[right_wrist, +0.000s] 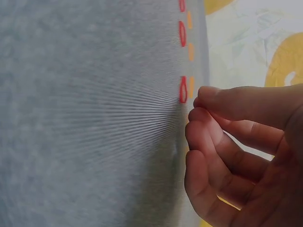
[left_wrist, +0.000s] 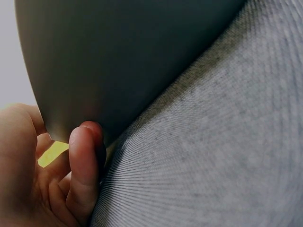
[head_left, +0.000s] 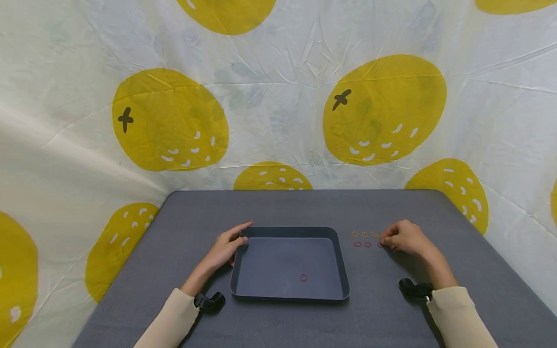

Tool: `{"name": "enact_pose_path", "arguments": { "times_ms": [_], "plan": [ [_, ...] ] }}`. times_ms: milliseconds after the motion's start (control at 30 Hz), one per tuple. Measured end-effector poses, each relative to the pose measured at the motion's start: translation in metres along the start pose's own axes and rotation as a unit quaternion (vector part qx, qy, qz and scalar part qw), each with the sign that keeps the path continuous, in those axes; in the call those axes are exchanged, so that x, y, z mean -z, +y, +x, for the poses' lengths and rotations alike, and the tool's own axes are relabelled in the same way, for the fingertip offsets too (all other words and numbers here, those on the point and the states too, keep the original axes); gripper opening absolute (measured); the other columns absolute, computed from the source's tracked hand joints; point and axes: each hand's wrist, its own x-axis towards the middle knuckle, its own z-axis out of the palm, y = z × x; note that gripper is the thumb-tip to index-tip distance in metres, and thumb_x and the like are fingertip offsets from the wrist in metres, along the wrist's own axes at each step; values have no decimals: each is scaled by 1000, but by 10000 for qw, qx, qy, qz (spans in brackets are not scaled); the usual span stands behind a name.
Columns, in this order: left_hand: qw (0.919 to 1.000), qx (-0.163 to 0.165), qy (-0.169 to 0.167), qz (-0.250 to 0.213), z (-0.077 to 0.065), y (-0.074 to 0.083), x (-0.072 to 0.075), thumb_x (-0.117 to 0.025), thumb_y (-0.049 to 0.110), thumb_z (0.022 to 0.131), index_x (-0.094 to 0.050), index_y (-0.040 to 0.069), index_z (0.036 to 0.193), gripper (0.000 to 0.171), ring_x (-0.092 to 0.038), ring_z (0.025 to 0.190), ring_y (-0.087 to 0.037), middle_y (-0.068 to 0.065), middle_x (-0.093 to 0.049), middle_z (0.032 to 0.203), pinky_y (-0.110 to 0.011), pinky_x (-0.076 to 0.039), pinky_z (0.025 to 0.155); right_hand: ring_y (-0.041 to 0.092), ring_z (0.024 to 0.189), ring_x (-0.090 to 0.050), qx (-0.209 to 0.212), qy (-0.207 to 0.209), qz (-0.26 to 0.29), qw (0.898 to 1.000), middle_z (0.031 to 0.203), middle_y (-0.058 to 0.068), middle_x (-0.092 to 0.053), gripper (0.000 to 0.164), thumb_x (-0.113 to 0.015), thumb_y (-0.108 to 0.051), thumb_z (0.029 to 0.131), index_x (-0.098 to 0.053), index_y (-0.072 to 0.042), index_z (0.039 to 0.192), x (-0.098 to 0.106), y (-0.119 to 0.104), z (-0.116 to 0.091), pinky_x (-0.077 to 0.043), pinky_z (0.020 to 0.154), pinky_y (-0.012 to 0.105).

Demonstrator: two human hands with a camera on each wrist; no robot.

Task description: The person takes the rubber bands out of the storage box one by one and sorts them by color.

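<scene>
A dark grey tray [head_left: 283,296] lies on the table. My left hand [head_left: 224,249] grips its left rim near the far corner; close up in the left wrist view, fingers curl against the tray wall [left_wrist: 118,52]. One thin red rubber band [head_left: 303,277] lies inside the tray. Right of it, yellow rubber bands [head_left: 364,234] form a row, with a row of red rubber bands [head_left: 367,244] nearer me. My right hand [head_left: 404,237] is at the right end of these rows, thumb and fingertips together beside the last red band [right_wrist: 183,90]. Nothing shows between those fingertips.
A grey cloth covers the table [head_left: 296,321]. Behind it hangs a white curtain [head_left: 278,121] with large yellow fruit prints. Black bands with small devices [head_left: 211,303] sit on both wrists, below cream sleeves.
</scene>
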Motion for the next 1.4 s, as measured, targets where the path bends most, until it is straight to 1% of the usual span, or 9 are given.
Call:
{"name": "enact_pose_path", "arguments": {
  "times_ms": [167, 367, 533, 667, 833, 1067, 1167, 1300, 1400],
  "plan": [
    [10000, -28, -28, -11, 7, -17, 2, -55, 21, 108, -46, 27, 158, 51, -48, 40, -20, -24, -64, 95, -37, -51, 42, 14, 69, -60, 53, 14, -77, 10000, 75, 0, -71, 16, -75, -16, 90, -80, -2, 94, 7, -5, 0, -51, 58, 28],
    [9999, -108, -12, 11, 5, -17, 5, -58, 26, 107, -48, 32, 155, 50, -50, 40, -20, -17, -61, 83, -39, -53, 44, 12, 67, -59, 300, 63, 23, 9995, 75, 0, -69, 19, -74, -17, 93, -78, 1, 98, 14, -19, -1, -50, 58, 26],
    [9999, -105, -25, 65, 4, -17, 6, -58, 26, 107, -49, 33, 155, 49, -49, 39, -18, -11, -57, 77, -41, -55, 45, 13, 68, -59, 445, 78, 99, 9989, 81, 6, -73, 23, -73, -21, 96, -78, 0, 102, 19, -33, -7, -49, 58, 27],
    [9999, -74, -28, 77, 4, -17, 6, -57, 25, 107, -49, 34, 155, 50, -48, 39, -18, -12, -59, 80, -42, -55, 45, 17, 73, -63, 524, 121, 102, 9985, 89, 9, -75, 24, -72, -22, 97, -78, 0, 105, 23, -45, -12, -51, 61, 29],
    [9999, -73, -11, 85, 4, -14, 5, -57, 25, 107, -49, 35, 155, 49, -48, 39, -18, -15, -64, 92, -41, -54, 44, 13, 73, -63, 770, 152, 43, 9969, 90, 7, -76, 22, -72, -22, 98, -78, -3, 104, 25, -60, -17, -52, 62, 29],
    [9999, -145, -84, 29, 5, -16, 2, -58, 27, 107, -49, 33, 155, 49, -47, 39, -17, -20, -69, 126, -40, -53, 44, 14, 77, -65, 1052, 41, 13, 9944, 90, 3, -76, 21, -72, -22, 97, -78, -3, 104, 23, -85, -22, -52, 65, 30],
    [9999, -137, -85, 0, 5, -17, 2, -57, 27, 107, -49, 32, 155, 49, -47, 39, -16, -23, -69, 117, -39, -53, 44, 15, 79, -67, 1245, 11, -78, 9922, 90, 1, -77, 18, -73, -21, 96, -79, -5, 103, 18, -97, -20, -53, 65, 29],
    [10000, -88, -29, 37, 5, -15, 2, -57, 27, 107, -50, 35, 154, 48, -47, 39, -17, -19, -68, 100, -38, -53, 44, 13, 78, -68, 1460, -59, -94, 9892, 91, 0, -78, 16, -74, -21, 95, -80, -7, 101, 13, -113, -16, -54, 67, 29],
    [9999, -69, 19, 75, 5, -14, 2, -57, 26, 107, -50, 37, 153, 48, -48, 39, -18, -13, -69, 101, -38, -53, 44, 12, 79, -69, 1596, -155, -35, 9871, 91, 1, -78, 14, -75, -21, 95, -80, -10, 101, 10, -124, -12, -55, 69, 29]
  ]
}}
